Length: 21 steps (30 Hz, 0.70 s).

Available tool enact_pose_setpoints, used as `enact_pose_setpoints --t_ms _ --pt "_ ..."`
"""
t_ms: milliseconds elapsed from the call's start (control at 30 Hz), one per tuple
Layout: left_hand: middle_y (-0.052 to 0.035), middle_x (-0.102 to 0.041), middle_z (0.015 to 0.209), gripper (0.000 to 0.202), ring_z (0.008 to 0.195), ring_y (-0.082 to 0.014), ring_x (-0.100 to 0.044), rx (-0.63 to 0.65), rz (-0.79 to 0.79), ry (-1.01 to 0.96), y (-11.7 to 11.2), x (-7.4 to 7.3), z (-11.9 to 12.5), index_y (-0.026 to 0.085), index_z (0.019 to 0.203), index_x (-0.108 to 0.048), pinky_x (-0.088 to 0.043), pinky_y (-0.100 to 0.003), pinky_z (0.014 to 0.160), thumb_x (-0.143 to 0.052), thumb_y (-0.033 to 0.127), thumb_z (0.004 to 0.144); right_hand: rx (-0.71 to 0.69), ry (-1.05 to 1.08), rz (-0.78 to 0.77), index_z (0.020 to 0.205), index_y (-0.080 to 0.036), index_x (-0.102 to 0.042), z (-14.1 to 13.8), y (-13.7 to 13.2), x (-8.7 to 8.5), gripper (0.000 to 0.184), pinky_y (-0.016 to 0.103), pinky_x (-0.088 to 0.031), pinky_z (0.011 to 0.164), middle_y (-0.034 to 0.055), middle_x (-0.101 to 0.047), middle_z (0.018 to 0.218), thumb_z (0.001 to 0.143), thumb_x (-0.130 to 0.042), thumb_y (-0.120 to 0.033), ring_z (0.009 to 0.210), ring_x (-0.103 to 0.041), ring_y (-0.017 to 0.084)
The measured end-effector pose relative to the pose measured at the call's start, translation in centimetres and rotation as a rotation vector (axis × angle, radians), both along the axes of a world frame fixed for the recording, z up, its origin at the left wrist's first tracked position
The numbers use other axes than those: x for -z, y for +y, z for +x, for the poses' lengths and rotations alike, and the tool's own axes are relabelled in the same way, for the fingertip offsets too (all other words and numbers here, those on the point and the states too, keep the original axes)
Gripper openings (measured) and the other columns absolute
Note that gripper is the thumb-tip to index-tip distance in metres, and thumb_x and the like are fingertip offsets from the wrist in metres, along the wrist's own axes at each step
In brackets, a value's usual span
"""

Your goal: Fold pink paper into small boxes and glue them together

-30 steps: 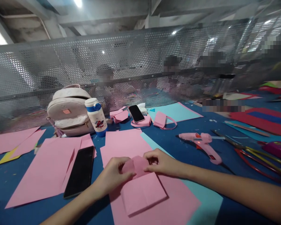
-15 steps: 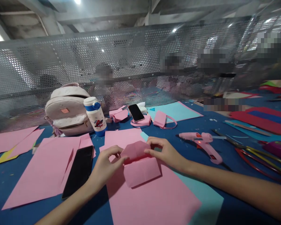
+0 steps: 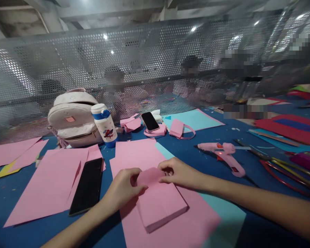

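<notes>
A small box-like pouch of folded pink paper (image 3: 161, 203) lies in front of me on a pink sheet (image 3: 196, 215). Its flap is raised at the far side. My left hand (image 3: 125, 186) pinches the left edge of that flap between thumb and fingers. On the flap's right edge, my right hand (image 3: 174, 174) is closed in the same way, its thumb on the near face. Beneath the pink sheet, a light blue sheet (image 3: 227, 215) sticks out to the right.
Left of my hands lie a black phone (image 3: 88, 186) and pink sheets (image 3: 46, 182). Behind stand a backpack (image 3: 74, 119) and a bottle (image 3: 104, 125). A pink glue gun (image 3: 223, 151) and scissors (image 3: 286, 168) lie right. Finished-looking pink paper bags (image 3: 177, 128) sit before a perforated metal screen (image 3: 150, 55).
The pink paper pouch has tipped down so its broad front face now shows lying flatter, nearer to me. Both hands have come slightly lower, still gripping the flap.
</notes>
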<state>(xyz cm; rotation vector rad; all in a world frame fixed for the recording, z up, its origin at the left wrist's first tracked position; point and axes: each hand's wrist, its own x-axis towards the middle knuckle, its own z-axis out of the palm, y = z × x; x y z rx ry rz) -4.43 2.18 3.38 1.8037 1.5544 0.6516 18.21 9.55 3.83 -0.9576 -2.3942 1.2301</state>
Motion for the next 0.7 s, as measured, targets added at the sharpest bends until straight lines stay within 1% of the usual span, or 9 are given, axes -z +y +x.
enact_pose_setpoints --t_ms 100,233,300,367,433,467,533,600,700 --pt "0.0069 -0.034 0.059 0.039 0.06 -0.0112 -0.031 -0.018 0.024 0.052 -0.1 0.5 0.0 0.019 0.058 -0.036 -0.021 -0.026 0.057 -0.072 0.028 0.071 -0.025 -0.004 0.094 0.062 -0.017 -0.051 -0.1 0.0 0.3 0.028 0.024 -0.031 0.058 -0.0043 -0.048 0.065 0.074 -0.075 -0.023 0.063 -0.045 0.012" --pt "0.0041 -0.048 0.064 0.043 0.068 -0.0144 -0.042 -0.001 0.078 0.102 -0.2 1.1 0.2 0.018 0.057 -0.035 -0.03 -0.028 0.069 -0.074 0.025 0.074 -0.07 0.017 0.182 0.058 -0.017 -0.046 -0.1 0.1 0.8 0.036 0.024 -0.034 0.062 -0.0035 -0.047 0.067 0.076 -0.077 -0.019 0.069 -0.047 0.014" --pt "0.0028 -0.053 0.066 0.04 0.07 -0.0155 -0.046 0.026 0.099 0.111 -0.2 1.2 0.2 0.017 0.056 -0.039 -0.032 -0.029 0.072 -0.074 0.021 0.075 -0.085 0.036 0.194 0.06 -0.017 -0.051 0.0 0.2 1.1 0.032 0.025 -0.036 0.064 -0.0027 -0.05 0.069 0.077 -0.078 -0.019 0.07 -0.049 0.014" --pt "0.0018 -0.057 0.069 0.03 0.071 -0.0161 -0.049 0.055 0.112 0.089 -0.2 1.1 0.3 0.016 0.057 -0.05 -0.032 -0.03 0.072 -0.073 0.016 0.077 -0.108 0.06 0.184 0.065 -0.016 -0.061 0.0 0.2 1.4 0.021 0.025 -0.038 0.067 -0.0013 -0.056 0.073 0.079 -0.077 -0.017 0.074 -0.052 0.015" --pt "0.0016 -0.06 0.07 0.019 0.072 -0.0162 -0.051 0.081 0.121 0.05 -0.3 1.1 0.4 0.017 0.063 -0.063 -0.032 -0.03 0.073 -0.071 0.01 0.078 -0.137 0.079 0.163 0.077 -0.017 -0.072 -0.1 0.2 1.6 0.006 0.026 -0.04 0.07 0.0003 -0.06 0.078 0.081 -0.075 -0.013 0.079 -0.056 0.016" --pt "0.0016 -0.061 0.07 0.017 0.073 -0.0162 -0.052 0.093 0.123 0.029 -0.4 1.1 0.5 0.019 0.067 -0.068 -0.032 -0.031 0.074 -0.071 0.008 0.078 -0.151 0.089 0.159 0.083 -0.019 -0.076 -0.1 0.2 1.7 0.007 0.026 -0.04 0.071 0.0009 -0.062 0.08 0.082 -0.073 -0.012 0.082 -0.057 0.016" --pt "0.0014 -0.063 0.072 0.018 0.074 -0.0164 -0.054 0.112 0.127 0.0 -0.5 1.2 0.5 0.023 0.074 -0.074 -0.033 -0.031 0.075 -0.071 0.006 0.079 -0.184 0.108 0.176 0.092 -0.023 -0.079 -0.1 0.3 1.9 0.016 0.026 -0.041 0.072 0.0017 -0.063 0.081 0.084 -0.071 -0.011 0.084 -0.057 0.017" --pt "0.0008 -0.063 0.075 0.019 0.075 -0.0164 -0.054 0.139 0.157 0.006 -0.5 1.3 0.2 0.025 0.078 -0.075 -0.034 -0.031 0.074 -0.072 0.006 0.08 -0.224 0.123 0.223 0.093 -0.025 -0.08 0.0 0.5 2.2 0.02 0.027 -0.04 0.071 0.002 -0.064 0.081 0.085 -0.07 -0.011 0.083 -0.056 0.017" --pt "-0.0002 -0.062 0.08 0.023 0.078 -0.016 -0.054 0.272 0.288 0.085 -0.5 1.3 -0.5 0.025 0.088 -0.074 -0.035 -0.03 0.072 -0.066 0.003 0.083 -0.296 0.102 0.323 0.096 -0.026 -0.08 0.2 1.0 2.2 0.029 0.027 -0.039 0.07 0.002 -0.066 0.082 0.084 -0.065 -0.004 0.083 -0.055 0.017"
